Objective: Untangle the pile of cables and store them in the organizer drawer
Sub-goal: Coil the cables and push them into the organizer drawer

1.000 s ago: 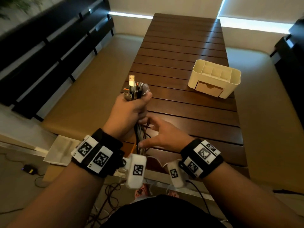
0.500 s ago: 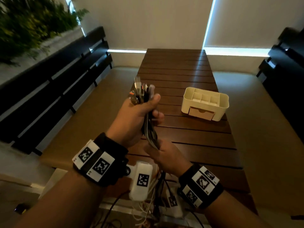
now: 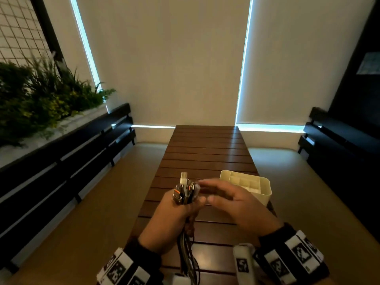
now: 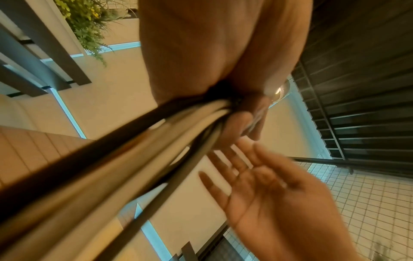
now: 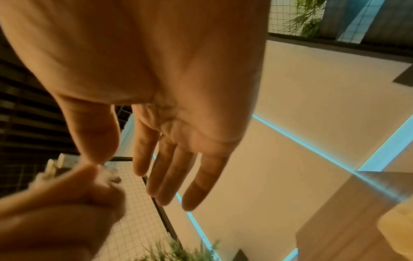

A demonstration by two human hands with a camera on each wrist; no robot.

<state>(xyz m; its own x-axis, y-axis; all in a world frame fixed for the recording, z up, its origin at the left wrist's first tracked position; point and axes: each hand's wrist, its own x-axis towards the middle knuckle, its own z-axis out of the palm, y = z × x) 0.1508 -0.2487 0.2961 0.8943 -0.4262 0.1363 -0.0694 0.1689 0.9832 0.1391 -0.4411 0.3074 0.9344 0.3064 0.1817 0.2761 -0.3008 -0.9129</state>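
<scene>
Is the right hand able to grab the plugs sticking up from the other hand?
Probably yes. The right hand is open, right beside the plugs, with nothing between them.

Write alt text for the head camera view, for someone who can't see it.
The left hand grips a bundle of cables upright, plug ends up, while the open right hand reaches toward the plugs. Behind them, a cream organizer sits on a long slatted wooden table, with plants at the left.

Glossy slatted wooden table [image 3: 205,153], plastic organizer [image 3: 265,191]
</scene>
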